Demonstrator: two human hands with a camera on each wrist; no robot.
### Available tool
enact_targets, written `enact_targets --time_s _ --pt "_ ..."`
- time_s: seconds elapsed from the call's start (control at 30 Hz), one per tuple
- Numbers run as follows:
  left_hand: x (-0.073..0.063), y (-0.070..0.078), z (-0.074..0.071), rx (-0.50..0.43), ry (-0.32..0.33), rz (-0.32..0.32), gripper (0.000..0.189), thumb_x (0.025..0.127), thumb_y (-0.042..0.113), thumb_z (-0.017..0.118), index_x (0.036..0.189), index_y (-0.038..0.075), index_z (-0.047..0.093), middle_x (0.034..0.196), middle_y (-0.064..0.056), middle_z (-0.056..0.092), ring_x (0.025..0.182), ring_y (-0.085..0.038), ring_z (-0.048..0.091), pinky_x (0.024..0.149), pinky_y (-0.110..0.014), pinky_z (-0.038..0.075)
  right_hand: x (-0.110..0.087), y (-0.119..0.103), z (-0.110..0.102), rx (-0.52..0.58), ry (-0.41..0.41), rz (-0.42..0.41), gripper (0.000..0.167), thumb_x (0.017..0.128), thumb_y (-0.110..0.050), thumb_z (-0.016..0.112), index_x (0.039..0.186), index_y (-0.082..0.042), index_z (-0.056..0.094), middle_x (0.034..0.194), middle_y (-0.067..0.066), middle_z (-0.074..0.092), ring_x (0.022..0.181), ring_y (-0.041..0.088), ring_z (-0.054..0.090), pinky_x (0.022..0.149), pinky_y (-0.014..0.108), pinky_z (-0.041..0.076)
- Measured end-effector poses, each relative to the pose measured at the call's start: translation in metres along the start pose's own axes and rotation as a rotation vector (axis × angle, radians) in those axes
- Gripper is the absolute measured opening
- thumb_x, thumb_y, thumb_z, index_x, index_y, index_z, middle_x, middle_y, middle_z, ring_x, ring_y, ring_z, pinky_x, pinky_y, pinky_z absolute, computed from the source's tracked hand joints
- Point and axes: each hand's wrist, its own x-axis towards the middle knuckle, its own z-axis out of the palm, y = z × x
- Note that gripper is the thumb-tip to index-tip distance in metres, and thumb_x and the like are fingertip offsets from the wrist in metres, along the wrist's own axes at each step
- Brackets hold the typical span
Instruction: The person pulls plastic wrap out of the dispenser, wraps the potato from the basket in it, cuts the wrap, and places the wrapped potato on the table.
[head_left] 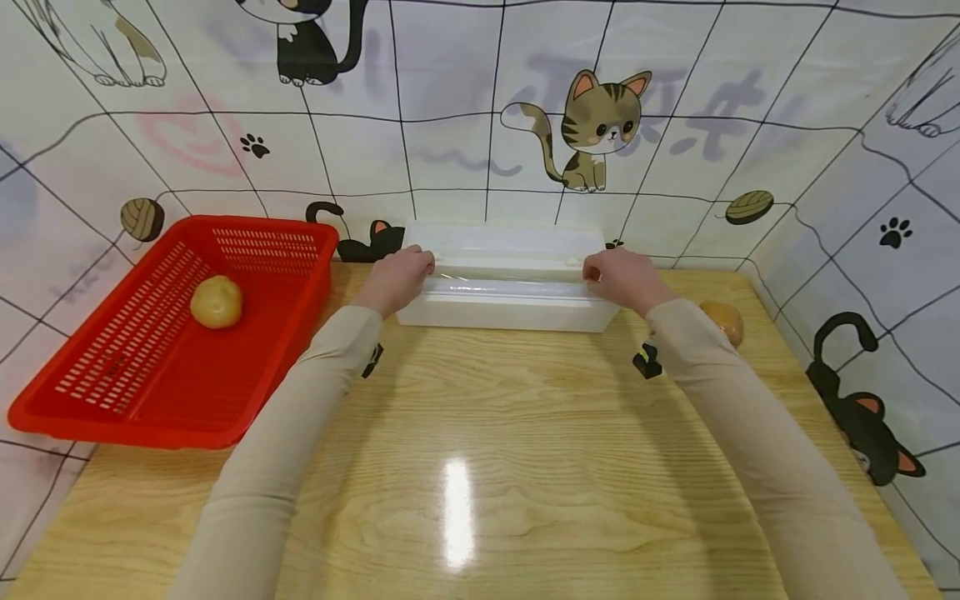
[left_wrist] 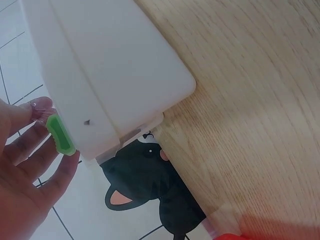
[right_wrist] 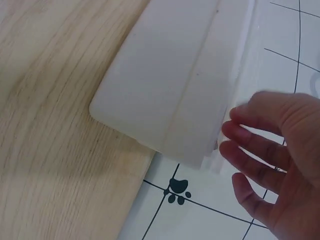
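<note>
A long white cling film dispenser (head_left: 506,312) lies across the back of the table with its lid (head_left: 517,242) raised behind it. Clear cling film (head_left: 510,288) spans the box between both hands. At the left end, my left hand (head_left: 397,279) pinches the film's edge between thumb and forefinger; in the left wrist view, crumpled film (left_wrist: 42,107) shows at the fingertips beside a green slider (left_wrist: 61,135). My right hand (head_left: 626,277) is at the other end, thumb and forefinger together on the film's edge. The right wrist view shows its other fingers (right_wrist: 250,197) loosely bent.
A red plastic basket (head_left: 255,383) stands on the left with a potato (head_left: 216,302) inside. Another round, tan item (head_left: 723,322) sits at the right, partly behind the right sleeve. Cat-printed cloth (head_left: 450,150) lines the back and sides of the wooden table (head_left: 525,467).
</note>
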Motion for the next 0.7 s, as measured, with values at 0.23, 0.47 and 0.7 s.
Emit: enact_targets --time_s 0.23,0.47,0.7 --pt "0.000 0.002 0.001 -0.022 -0.001 -0.005 0.016 0.100 0.012 0.052 0.108 0.003 0.063 0.093 -0.011 0.058 0.074 -0.028 0.053 0.066 -0.038 0.049 0.005 -0.011 0.015 0.015 0.079 -0.027 0.033 0.087 -0.039 0.071 0.085 -0.007 0.060 0.077 0.004 0.059 0.067 0.021 0.052 0.061 0.038 0.044" --pt "0.001 0.004 0.004 -0.009 -0.015 0.001 0.015 0.100 0.013 0.052 0.105 0.004 0.063 0.092 -0.011 0.058 0.076 -0.028 0.054 0.068 -0.039 0.049 0.013 -0.008 0.012 -0.091 0.052 -0.037 0.025 0.087 -0.028 0.072 0.083 -0.008 0.058 0.077 0.004 0.057 0.067 0.022 0.051 0.057 0.037 0.042" --pt "0.001 -0.001 0.000 0.005 -0.008 -0.009 0.013 0.100 0.013 0.053 0.104 0.005 0.063 0.091 -0.010 0.059 0.078 -0.028 0.054 0.068 -0.041 0.049 0.012 0.005 0.002 -0.038 -0.005 -0.098 0.006 0.088 -0.003 0.062 0.084 -0.006 0.059 0.078 0.006 0.055 0.074 0.024 0.049 0.064 0.038 0.041"
